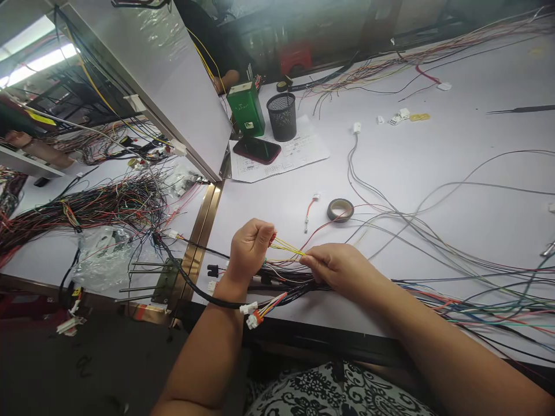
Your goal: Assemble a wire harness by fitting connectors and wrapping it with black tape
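My left hand (251, 245) is closed around a small red connector (273, 237), mostly hidden by the thumb and fingers. Thin yellow wires (287, 248) run from it to my right hand (332, 264), which pinches them between thumb and fingertips. Beneath both hands lies a bundle of dark wires (277, 277) along the table's front edge. A white and orange connector (254, 319) with coloured wires hangs by the edge below my hands. Left of my left wrist sits a black connector (212, 270).
Behind my hands lie a roll of black tape (340, 210) and a short red lead (309, 212). Further back stand a mesh cup (282, 118) and green box (246, 110), near a phone (257, 149) on paper. Long wires cover the right side; a white panel (160, 69) rises at left.
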`<control>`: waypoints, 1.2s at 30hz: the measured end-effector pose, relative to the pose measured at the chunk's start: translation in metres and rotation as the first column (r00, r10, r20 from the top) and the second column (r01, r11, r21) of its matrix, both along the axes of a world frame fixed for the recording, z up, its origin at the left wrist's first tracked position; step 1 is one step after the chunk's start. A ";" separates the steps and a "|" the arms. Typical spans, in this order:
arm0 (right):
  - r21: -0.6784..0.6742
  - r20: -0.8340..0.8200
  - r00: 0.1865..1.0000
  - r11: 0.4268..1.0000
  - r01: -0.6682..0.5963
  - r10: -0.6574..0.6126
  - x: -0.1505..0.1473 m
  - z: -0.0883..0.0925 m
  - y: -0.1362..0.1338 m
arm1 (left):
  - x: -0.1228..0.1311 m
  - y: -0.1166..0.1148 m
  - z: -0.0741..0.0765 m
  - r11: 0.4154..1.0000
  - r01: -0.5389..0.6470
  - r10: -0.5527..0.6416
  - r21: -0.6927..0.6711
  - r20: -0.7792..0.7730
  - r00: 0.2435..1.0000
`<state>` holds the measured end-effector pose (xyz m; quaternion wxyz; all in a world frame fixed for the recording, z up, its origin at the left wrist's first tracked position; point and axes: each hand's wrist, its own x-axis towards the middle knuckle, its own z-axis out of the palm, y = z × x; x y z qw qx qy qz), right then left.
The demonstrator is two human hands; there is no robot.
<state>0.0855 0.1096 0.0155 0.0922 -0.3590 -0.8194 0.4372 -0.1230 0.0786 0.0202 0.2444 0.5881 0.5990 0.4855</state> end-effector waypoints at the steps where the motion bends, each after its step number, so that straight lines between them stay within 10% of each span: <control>1: 0.002 0.008 1.000 1.000 -0.005 0.005 0.000 0.000 0.000 | 0.000 0.000 0.000 1.000 0.002 -0.002 -0.009 0.003 1.000; 7: -0.048 -0.006 1.000 0.999 0.019 -0.020 0.000 0.003 -0.003 | 0.002 0.002 -0.006 0.997 0.051 -0.035 -0.055 0.259 0.965; 11: -0.171 -0.072 0.984 0.974 0.147 -0.161 0.003 0.004 -0.006 | 0.007 0.005 -0.008 0.944 0.300 -0.152 -0.135 0.630 0.761; 16: -0.217 -0.159 0.974 0.968 0.126 -0.162 0.002 0.001 -0.008 | 0.013 0.002 -0.003 0.773 0.528 -0.237 -0.351 0.612 0.754; 20: -0.230 -0.140 0.983 0.969 0.085 -0.120 0.001 0.001 -0.008 | 0.017 0.001 0.000 0.780 0.543 -0.314 -0.312 0.555 0.770; 24: -0.001 -0.176 0.966 0.981 0.192 -0.190 0.015 0.006 0.016 | 0.017 0.003 0.000 0.795 0.518 -0.331 -0.317 0.489 0.807; 28: 0.414 -0.018 0.949 0.862 0.294 -0.315 0.043 0.003 0.062 | 0.017 0.003 -0.001 0.802 0.517 -0.325 -0.300 0.508 0.798; 36: 0.468 0.351 0.877 0.873 0.139 -0.328 0.068 -0.014 0.073 | 0.017 0.003 -0.004 0.797 0.490 -0.285 -0.353 0.496 0.821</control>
